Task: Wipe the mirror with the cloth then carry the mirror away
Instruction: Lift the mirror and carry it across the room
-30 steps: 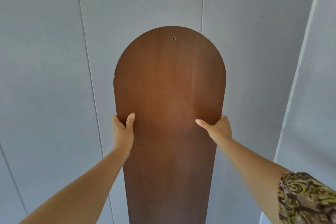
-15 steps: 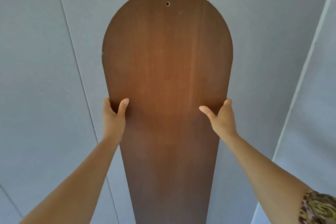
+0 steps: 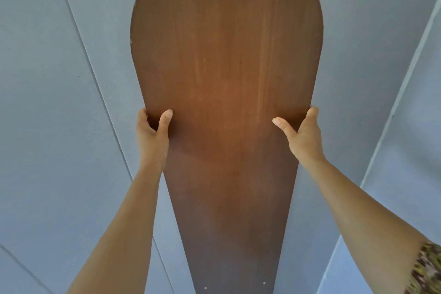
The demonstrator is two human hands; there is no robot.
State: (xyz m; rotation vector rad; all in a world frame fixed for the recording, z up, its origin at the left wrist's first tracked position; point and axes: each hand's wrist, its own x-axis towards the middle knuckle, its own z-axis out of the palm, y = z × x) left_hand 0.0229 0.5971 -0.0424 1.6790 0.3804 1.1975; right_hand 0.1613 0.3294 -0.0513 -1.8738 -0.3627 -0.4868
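Rose higher in view than a moment earlier, the mirror (image 3: 226, 102), its rounded top now cut off by the upper edge and only a sliver of the hanging hole left showing; climbed with it, both hands, the grip spots unchanged. Showed only the brown wooden backing, glass side turned away toward the grey panelled wall (image 3: 59, 102), so no telling from here whether wiped clean; no cloth anywhere in sight. Held upright in front of the wall, lower end out of frame. Clamped the left edge at mid-height, the left hand (image 3: 152, 136), thumb flat on the backing, fingers wrapped round behind and hidden. Mirrored that on the right edge, the right hand (image 3: 303, 136), thumb splayed inward across the wood, fingers likewise out of sight behind. Stretched up and forward, both forearms, bare but for a patterned sleeve (image 3: 427, 270) at the right elbow. Risked, likely, a slide through the pinching grip, with nothing seen supporting the weight from below. Risked too a knock of the unseen top or glass face against the wall, close behind. Blocked the way ahead as well, so tall a panel carried before the eyes.
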